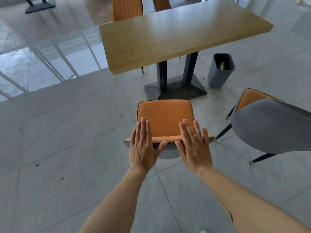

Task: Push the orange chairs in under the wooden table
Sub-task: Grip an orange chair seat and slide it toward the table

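Observation:
A wooden table on a dark pedestal base stands ahead. Directly in front of me is an orange chair, its seat just short of the table's near edge. My left hand and my right hand lie flat on top of its backrest, fingers spread over the rim and thumbs on the grey back. A second orange chair with a grey back stands at the right, turned away from the table. Two more orange chair backs show beyond the far side of the table.
A grey waste bin stands on the floor to the right of the table base. The floor is grey tile, glossy with reflections at the left. Another dark table base sits at the far upper left.

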Available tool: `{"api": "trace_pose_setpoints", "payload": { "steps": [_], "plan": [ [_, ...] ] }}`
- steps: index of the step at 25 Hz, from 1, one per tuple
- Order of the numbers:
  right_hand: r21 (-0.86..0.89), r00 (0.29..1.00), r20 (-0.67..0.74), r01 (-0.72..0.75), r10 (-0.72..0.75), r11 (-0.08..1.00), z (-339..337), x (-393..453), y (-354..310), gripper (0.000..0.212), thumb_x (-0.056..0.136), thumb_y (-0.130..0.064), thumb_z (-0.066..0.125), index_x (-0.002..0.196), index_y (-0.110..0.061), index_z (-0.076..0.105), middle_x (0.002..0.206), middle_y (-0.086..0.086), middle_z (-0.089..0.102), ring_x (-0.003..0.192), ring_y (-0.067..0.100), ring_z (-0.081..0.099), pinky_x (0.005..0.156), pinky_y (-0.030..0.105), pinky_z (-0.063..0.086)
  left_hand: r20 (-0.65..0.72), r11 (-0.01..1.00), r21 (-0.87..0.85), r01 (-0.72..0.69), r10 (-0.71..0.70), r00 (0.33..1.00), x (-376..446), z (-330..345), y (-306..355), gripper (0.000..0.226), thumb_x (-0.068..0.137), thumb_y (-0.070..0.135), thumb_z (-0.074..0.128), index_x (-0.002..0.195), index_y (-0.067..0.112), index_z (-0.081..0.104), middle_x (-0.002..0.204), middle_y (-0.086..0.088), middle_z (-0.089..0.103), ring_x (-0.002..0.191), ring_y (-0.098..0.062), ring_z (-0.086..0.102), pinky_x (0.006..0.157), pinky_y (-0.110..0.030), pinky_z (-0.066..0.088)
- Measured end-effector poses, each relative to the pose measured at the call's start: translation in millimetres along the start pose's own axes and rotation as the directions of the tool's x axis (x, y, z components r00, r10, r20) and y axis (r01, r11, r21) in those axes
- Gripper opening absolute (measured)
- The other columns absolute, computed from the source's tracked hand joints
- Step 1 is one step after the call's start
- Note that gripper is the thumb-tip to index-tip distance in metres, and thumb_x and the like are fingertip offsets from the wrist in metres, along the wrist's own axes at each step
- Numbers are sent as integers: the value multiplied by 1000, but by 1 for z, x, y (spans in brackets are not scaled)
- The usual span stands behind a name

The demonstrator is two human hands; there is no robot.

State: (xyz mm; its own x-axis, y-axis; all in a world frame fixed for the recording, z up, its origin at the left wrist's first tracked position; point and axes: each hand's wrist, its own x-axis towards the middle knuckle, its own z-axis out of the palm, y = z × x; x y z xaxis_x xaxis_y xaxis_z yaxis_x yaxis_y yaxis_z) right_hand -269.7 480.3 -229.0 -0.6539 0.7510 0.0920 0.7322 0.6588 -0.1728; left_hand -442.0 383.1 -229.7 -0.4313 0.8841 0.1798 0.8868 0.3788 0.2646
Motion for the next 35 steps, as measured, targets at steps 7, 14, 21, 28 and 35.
{"api": "trace_pose_setpoints", "payload": {
  "steps": [7,14,21,28,35],
  "plan": [
    [-8,999,-7,42,-42,999,1,61,39,71,100,-59,4,158,-19,7,166,1,6,153,29,0,123,52,4,28,1000,18,23,-24,999,60,16,14,96,91,76,17,155,5,4,164,-12,4,152,-26,2,123,-40,5],
    [-18,991,20,131,-130,991,0,152,103,71,100,-60,4,159,-21,4,167,-2,1,153,26,-7,122,46,-9,32,992,45,116,-117,993,142,35,50,98,88,78,7,155,6,-1,164,-11,-2,151,-25,-3,124,-39,3],
    [16,974,50,221,-222,975,-6,238,158,71,99,-59,4,159,-22,4,167,-3,3,153,24,-11,123,48,-6,47,973,87,213,-218,975,220,55,82,98,89,76,12,156,5,0,164,-11,-1,152,-23,-5,123,-36,0],
    [53,965,-43,262,-260,964,-3,284,166,67,103,-55,14,159,-19,12,166,0,15,154,27,1,123,50,3,-6,971,92,220,-220,975,264,58,76,95,92,73,18,156,3,5,164,-14,6,152,-24,2,123,-36,1],
    [55,955,-34,296,-294,954,2,268,169,66,103,-55,16,158,-17,19,164,2,22,153,30,9,124,48,2,71,967,112,227,-235,969,248,60,80,95,91,74,14,156,5,2,164,-12,3,152,-23,-1,123,-35,-1]
  ]
}}
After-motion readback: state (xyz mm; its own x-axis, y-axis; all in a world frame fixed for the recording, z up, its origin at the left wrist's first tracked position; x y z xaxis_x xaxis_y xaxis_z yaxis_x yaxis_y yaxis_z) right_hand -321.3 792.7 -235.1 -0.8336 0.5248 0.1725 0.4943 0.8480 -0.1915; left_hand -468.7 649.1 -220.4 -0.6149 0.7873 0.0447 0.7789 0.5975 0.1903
